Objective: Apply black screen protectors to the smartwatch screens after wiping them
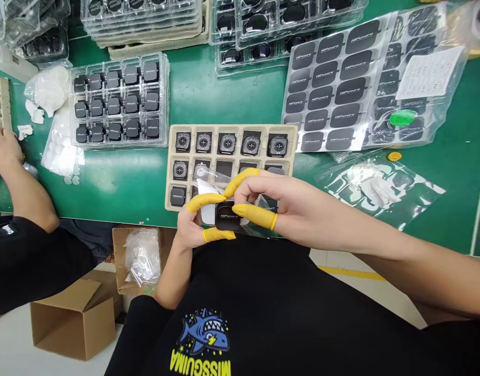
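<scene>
My left hand [192,224], in yellow finger cots, grips a dark square smartwatch body [226,215] by its left side. Its face, printed "HiFuture", points toward me. My right hand [259,196], also in yellow finger cots, closes on the same watch from the right, thumb over the face's edge and forefinger at the top. Clear plastic film [212,177] and a white piece [207,209] show around the watch; how the fingers hold the film is hidden. Just beyond my hands lies a beige pulp tray [167,180] with watch bodies in its compartments, several of them back up.
A clear tray [167,104] of watch bodies stands left. Printed label sheets [322,89] and a plastic bag [423,193] lie right. Stacked trays [145,31] line the back. A co-worker's arm [24,177] rests at far left. Cardboard boxes [59,329] stand below the table edge.
</scene>
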`<control>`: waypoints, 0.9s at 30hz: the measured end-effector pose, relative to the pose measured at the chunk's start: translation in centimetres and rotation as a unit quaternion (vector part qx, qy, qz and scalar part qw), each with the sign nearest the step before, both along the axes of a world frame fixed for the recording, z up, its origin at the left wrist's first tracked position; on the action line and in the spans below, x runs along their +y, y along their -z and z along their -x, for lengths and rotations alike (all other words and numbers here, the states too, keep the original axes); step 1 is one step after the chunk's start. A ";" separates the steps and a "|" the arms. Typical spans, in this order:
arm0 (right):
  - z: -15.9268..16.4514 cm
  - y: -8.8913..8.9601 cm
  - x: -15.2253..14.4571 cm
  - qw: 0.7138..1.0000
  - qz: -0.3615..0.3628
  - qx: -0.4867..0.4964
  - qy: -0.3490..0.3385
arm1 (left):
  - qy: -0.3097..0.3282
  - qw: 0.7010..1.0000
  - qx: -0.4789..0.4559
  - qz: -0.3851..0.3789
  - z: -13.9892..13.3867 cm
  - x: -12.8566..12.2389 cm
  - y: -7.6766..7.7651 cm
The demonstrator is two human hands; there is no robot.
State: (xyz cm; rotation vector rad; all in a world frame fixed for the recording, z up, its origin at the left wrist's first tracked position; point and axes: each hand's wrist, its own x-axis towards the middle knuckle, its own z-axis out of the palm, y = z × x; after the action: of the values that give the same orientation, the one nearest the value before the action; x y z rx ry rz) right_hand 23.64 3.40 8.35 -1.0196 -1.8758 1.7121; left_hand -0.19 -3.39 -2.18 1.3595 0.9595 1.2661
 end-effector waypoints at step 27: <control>0.3 0.8 -2.2 0.964 -0.221 -0.143 0.028 | -0.043 0.999 -0.002 0.023 0.1 -0.6 0.6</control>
State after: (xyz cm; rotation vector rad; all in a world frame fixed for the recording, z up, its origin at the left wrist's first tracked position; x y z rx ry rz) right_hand 23.32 1.24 7.51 -1.1591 -2.2456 1.0773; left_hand -0.28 -4.01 -2.77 1.2910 1.0495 1.3024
